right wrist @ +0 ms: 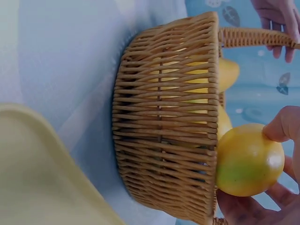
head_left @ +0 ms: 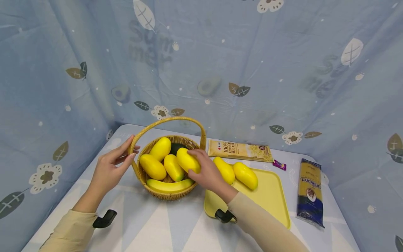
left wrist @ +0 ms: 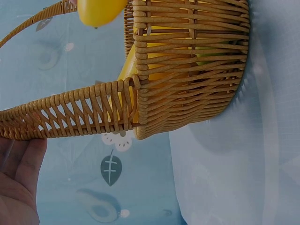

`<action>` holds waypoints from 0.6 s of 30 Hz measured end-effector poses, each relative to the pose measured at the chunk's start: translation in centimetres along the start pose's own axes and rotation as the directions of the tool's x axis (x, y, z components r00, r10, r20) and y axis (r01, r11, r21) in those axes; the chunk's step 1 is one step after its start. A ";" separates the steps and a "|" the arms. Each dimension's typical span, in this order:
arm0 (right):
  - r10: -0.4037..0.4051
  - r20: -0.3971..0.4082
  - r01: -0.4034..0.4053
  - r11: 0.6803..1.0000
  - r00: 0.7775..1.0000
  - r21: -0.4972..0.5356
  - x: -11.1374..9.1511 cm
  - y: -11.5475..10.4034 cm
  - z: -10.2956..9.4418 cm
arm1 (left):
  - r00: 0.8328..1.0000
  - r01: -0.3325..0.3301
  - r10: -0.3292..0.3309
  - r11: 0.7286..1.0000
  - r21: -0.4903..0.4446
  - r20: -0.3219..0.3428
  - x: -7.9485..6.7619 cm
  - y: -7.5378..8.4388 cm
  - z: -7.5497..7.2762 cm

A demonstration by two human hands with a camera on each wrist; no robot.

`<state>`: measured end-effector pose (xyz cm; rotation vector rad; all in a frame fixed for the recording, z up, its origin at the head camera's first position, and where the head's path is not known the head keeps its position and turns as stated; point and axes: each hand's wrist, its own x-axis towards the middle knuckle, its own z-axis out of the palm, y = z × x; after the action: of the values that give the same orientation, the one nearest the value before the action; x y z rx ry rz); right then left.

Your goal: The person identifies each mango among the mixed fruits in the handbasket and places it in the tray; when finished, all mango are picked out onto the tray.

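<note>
A wicker basket with a tall arched handle stands on the table, left of the tray. With thumb and fingers on either side, my left hand holds the left part of that handle. My right hand grips a yellow mango at the basket's right rim; the right wrist view shows a greenish patch on this mango. Inside the basket lie several mangoes, a banana along the near side and a dark green item, partly hidden at the back.
Two mangoes lie at the back left of a yellow tray. Behind it are a long pasta packet and a small purple candy. A blue and gold packet lies far right. Patterned curtains enclose the table.
</note>
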<state>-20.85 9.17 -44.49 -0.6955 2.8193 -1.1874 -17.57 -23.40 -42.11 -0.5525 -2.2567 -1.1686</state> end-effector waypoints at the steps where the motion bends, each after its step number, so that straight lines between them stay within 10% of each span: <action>1: 0.002 -0.005 -0.002 1.000 1.000 0.011 -0.3 0.0 -0.3 | 1.000 0.000 0.000 1.000 0.000 0.000 0.0 0.0 0.0; 18: 0.061 -0.140 -0.048 0.994 0.988 0.096 -5.2 2.5 -4.9 | 1.000 -0.011 0.011 1.000 -0.003 -0.010 0.0 0.2 0.0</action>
<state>-18.01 16.12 -43.51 -0.5454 2.8526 -1.4015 -17.50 -23.29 -42.01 -0.5585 -2.2412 -1.1668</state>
